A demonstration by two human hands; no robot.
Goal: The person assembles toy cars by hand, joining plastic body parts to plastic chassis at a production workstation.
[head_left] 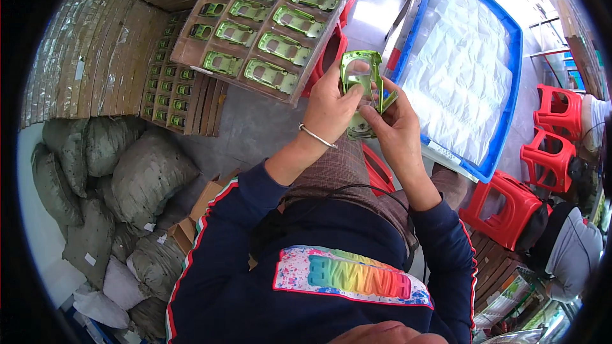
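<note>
- Where the two hands come close, just above the middle of the frame, they hold a green toy car shell (366,81) up in the air, over the person's lap.
- The shell sits right at the fingers, with no gap to cross. From the left hand (328,108) it lies to the right and a bit up. From the right hand (400,130) it lies to the left and up.
- Neither hand is nearer, since both touch it. The left hand has its left side, and the right hand has its lower right end.
- The long way of the shell runs mostly up and down the frame. Its top leans a little left, and its low end goes toward the right hand.
- One end points to the top of the frame. I can't tell if that is the nose or the tail.
- The left thumb and fingers are closed on the shell's side. The right thumb and fingers pinch green plastic at the low end.
- More green plastic shows under the right thumb. I can't tell if it is part of this shell or a second one.
- Up and to the left is a brown tray (239,81) with rows of green car shells (284,48).
- Just right of the right hand is a blue crate (516,67) with crinkly clear bags (459,70) in it.
</note>
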